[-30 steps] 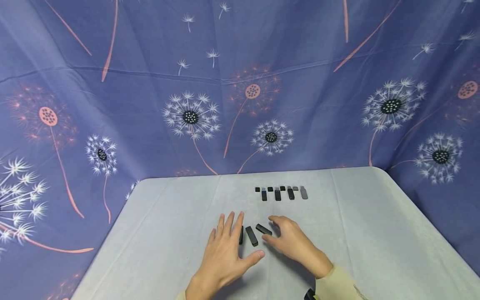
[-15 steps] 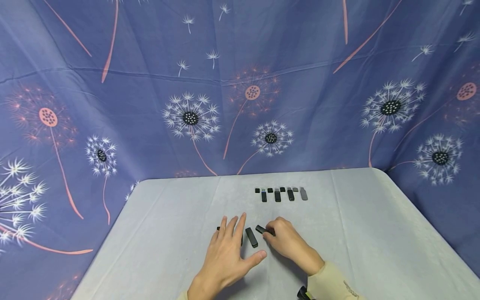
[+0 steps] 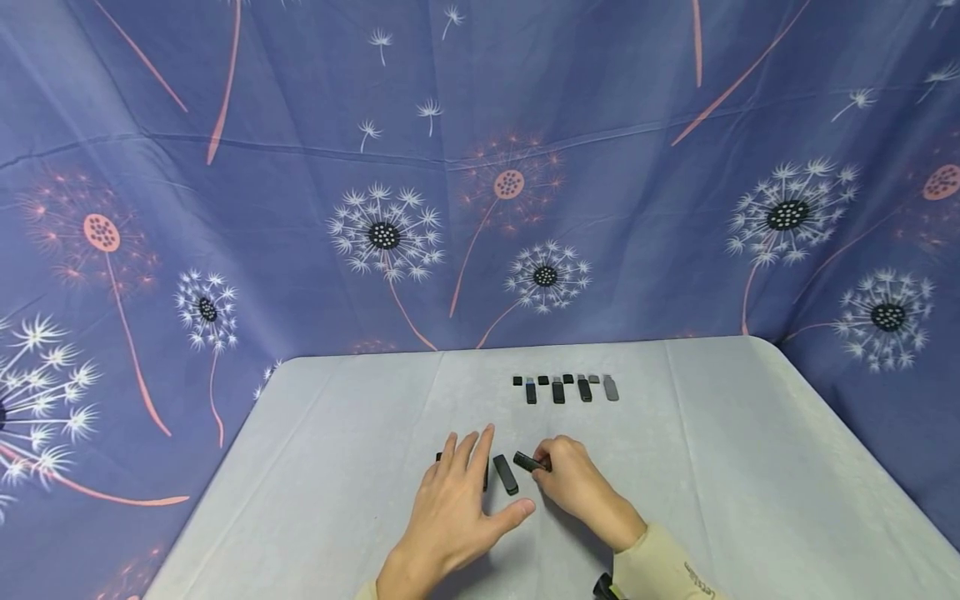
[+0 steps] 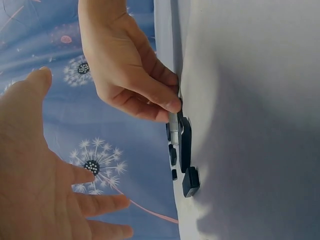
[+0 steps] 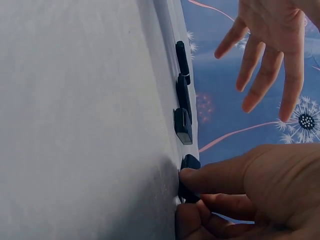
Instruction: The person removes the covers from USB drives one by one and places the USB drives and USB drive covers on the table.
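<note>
My right hand (image 3: 581, 479) pinches one end of a black USB stick (image 3: 525, 460) between thumb and fingers, low over the table. In the right wrist view the thumb lies across this pinched USB stick (image 5: 190, 162). Just left of it a second black stick (image 3: 506, 474) lies tilted on the cloth. My left hand (image 3: 453, 512) is held above the table with fingers spread and straight, gripping nothing. It partly hides more dark sticks, of which a small black end (image 3: 438, 457) and a sliver by the index finger show. The left wrist view shows its open palm (image 4: 30, 170).
Farther back, several USB sticks (image 3: 558, 392) stand in a row with bare plugs, the rightmost stick (image 3: 611, 388) grey. Small caps (image 3: 543, 380) lie beside their plug ends. A pale cloth (image 3: 337, 467) covers the table, and a blue dandelion-print curtain (image 3: 637, 208) hangs behind.
My right hand has moved slightly left and its fingers have closed on the end of the black USB stick. My left hand has hardly moved.
</note>
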`<state>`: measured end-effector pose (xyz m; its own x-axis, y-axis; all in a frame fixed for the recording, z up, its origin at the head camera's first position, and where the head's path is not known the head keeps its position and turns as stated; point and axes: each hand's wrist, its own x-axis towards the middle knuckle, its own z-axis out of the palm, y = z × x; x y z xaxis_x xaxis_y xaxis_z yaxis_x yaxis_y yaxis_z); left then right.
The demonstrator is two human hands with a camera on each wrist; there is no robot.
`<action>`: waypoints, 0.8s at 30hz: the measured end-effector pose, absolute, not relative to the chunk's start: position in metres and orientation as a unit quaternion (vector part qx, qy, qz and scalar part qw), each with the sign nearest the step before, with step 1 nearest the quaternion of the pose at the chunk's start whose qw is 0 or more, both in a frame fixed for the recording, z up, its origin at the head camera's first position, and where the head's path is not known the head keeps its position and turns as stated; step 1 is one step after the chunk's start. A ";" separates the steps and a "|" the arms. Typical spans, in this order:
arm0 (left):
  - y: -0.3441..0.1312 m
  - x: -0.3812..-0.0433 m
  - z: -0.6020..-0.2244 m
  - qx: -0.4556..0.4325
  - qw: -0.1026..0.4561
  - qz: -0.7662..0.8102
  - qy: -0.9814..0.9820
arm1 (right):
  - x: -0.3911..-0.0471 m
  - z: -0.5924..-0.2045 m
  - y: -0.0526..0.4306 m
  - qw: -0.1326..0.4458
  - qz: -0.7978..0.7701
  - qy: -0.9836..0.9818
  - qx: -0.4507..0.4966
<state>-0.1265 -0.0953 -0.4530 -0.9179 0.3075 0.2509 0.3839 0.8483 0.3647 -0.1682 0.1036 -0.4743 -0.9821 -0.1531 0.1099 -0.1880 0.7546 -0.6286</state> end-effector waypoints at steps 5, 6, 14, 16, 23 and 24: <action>-0.094 -0.127 -0.452 -0.180 0.088 -0.211 -0.957 | -0.168 -0.475 0.106 0.029 0.356 -0.928 0.102; -0.094 -0.127 -0.452 -0.180 0.088 -0.211 -0.957 | -0.168 -0.476 0.107 0.032 0.356 -0.928 0.106; -0.094 -0.128 -0.451 -0.184 0.096 -0.206 -0.956 | -0.167 -0.469 0.119 0.020 0.382 -0.921 0.077; -0.093 -0.129 -0.449 -0.186 0.101 -0.205 -0.956 | -0.168 -0.463 0.123 0.020 0.393 -0.917 0.071; -0.093 -0.130 -0.442 -0.189 0.122 -0.220 -0.949 | -0.163 -0.445 0.132 0.042 0.409 -0.909 0.073; -0.092 -0.130 -0.441 -0.191 0.123 -0.226 -0.947 | -0.162 -0.442 0.133 0.044 0.410 -0.908 0.075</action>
<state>-0.1305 -0.0921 -0.4406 -0.8970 0.3064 0.3186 0.4172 0.8249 0.3814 -0.1620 0.1334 -0.4423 -0.9848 -0.1012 0.1410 -0.1727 0.6525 -0.7378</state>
